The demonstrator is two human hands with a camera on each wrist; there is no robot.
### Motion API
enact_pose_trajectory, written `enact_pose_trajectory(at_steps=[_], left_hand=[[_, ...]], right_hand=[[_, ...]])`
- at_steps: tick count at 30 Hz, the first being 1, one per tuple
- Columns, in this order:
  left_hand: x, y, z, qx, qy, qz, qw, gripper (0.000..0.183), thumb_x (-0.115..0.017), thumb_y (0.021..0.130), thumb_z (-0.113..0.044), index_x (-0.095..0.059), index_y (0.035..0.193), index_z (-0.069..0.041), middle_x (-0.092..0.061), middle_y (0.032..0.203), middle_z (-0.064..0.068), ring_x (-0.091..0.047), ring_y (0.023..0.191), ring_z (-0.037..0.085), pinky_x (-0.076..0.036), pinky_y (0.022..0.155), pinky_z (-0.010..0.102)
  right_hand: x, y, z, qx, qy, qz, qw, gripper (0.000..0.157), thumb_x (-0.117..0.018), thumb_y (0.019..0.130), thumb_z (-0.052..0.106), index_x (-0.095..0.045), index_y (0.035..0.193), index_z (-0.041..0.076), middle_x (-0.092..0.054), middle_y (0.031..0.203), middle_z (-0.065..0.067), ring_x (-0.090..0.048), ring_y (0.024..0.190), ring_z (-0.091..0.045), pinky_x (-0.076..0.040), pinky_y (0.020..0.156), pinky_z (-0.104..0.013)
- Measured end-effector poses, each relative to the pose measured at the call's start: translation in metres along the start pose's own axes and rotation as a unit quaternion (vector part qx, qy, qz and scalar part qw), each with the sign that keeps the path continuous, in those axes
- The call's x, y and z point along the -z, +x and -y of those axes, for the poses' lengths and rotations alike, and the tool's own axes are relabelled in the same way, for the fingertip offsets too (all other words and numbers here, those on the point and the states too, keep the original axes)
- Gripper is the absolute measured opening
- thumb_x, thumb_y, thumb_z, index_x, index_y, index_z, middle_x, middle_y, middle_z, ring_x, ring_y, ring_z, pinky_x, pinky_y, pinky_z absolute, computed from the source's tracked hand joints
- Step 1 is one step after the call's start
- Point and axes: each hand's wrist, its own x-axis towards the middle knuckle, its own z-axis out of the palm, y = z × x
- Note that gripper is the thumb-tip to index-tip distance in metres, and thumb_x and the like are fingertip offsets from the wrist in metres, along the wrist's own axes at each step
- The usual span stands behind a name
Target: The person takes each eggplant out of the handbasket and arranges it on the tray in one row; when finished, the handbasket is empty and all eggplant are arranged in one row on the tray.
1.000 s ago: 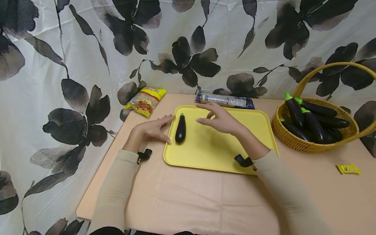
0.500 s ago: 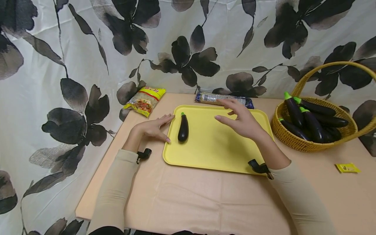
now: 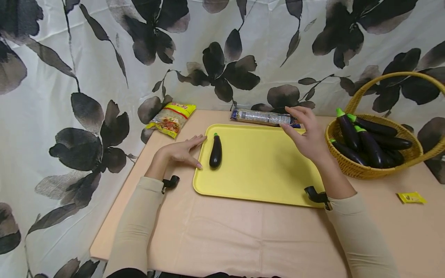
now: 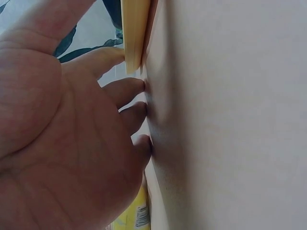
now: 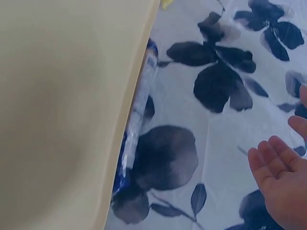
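One dark purple eggplant [image 3: 216, 151] with a green tip lies near the left end of the yellow tray [image 3: 264, 173]. My left hand [image 3: 179, 151] rests at the tray's left edge, its fingers spread; in the left wrist view its fingertips touch the table beside the tray wall [image 4: 132, 36]. Above the tray's right part hovers my right hand [image 3: 307, 133], holding nothing, fingers extended and thumb apart. Right of it stands a wicker basket [image 3: 354, 170] with several eggplants [image 3: 372, 148] inside. In the right wrist view my right hand [image 5: 283, 177] shows at the right edge.
A yellow food bag [image 3: 172, 119] lies at the table's back left corner. Behind the tray is a long blue and clear packet [image 3: 260, 117]. A small yellow sachet [image 3: 411, 198] lies at the right. Floral cloth [image 3: 215, 23] hangs behind the table.
My right hand has moved right across the tray, away from the eggplant toward the basket. The eggplant shifted slightly right, then rolled slightly back. My left hand stayed in place.
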Motion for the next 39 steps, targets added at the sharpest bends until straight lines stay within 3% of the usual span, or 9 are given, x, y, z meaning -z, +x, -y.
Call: enact_pose_trajectory(at_steps=[4,8,18,26,31,39], left_hand=[[0.000,-0.001,0.001,0.001,0.002,0.000,1.0000,0.130,-0.093,0.072,-0.055,-0.010,0.169,-0.030,0.004,0.177,0.000,0.011,0.163,0.028,0.003,0.131,0.056],[0.000,0.000,0.003,0.004,-0.013,0.001,0.9999,0.132,-0.093,0.070,-0.054,-0.010,0.169,-0.031,0.004,0.177,-0.002,0.012,0.163,0.027,0.004,0.131,0.057],[-0.001,-0.002,0.002,0.006,-0.037,0.002,0.9993,0.132,-0.095,0.070,-0.050,-0.011,0.169,-0.030,0.005,0.177,-0.001,0.013,0.163,0.027,0.006,0.131,0.057],[0.001,-0.002,0.001,0.007,-0.032,0.008,0.9994,0.131,-0.094,0.071,-0.051,-0.009,0.169,-0.030,0.006,0.177,-0.001,0.013,0.163,0.026,0.005,0.131,0.057],[0.002,-0.001,0.001,0.005,-0.032,0.008,0.9994,0.131,-0.094,0.072,-0.050,-0.009,0.169,-0.030,0.006,0.177,-0.001,0.014,0.163,0.028,0.006,0.130,0.057],[0.001,-0.001,0.000,0.005,-0.033,0.007,0.9994,0.130,-0.094,0.072,-0.050,-0.010,0.169,-0.032,0.006,0.177,-0.003,0.014,0.163,0.025,0.005,0.131,0.056]], right_hand=[[0.013,0.003,-0.012,-0.032,-0.018,-0.021,0.999,0.050,-0.073,0.099,0.019,-0.061,0.147,0.013,-0.052,0.149,-0.020,-0.051,0.134,-0.041,-0.043,0.109,-0.064],[0.026,0.003,-0.024,-0.063,-0.043,-0.041,0.996,0.051,-0.072,0.100,0.024,-0.060,0.148,0.013,-0.051,0.152,-0.021,-0.044,0.144,-0.043,-0.034,0.119,-0.067],[0.057,-0.006,-0.066,-0.129,-0.068,-0.064,0.987,0.051,-0.063,0.105,0.030,-0.055,0.153,0.015,-0.044,0.156,-0.022,-0.039,0.147,-0.043,-0.030,0.122,-0.066],[0.074,-0.018,-0.097,-0.205,-0.094,-0.063,0.972,0.052,-0.058,0.107,0.036,-0.051,0.156,0.019,-0.042,0.157,-0.023,-0.037,0.148,-0.044,-0.028,0.124,-0.065],[0.081,-0.020,-0.104,-0.262,-0.110,-0.042,0.958,0.057,-0.054,0.108,0.039,-0.042,0.161,0.023,-0.037,0.160,-0.023,-0.033,0.149,-0.045,-0.030,0.123,-0.065],[0.091,-0.019,-0.110,-0.298,-0.126,0.008,0.946,0.061,-0.049,0.109,0.039,-0.031,0.165,0.021,-0.027,0.165,-0.029,-0.024,0.153,-0.052,-0.023,0.123,-0.069]])
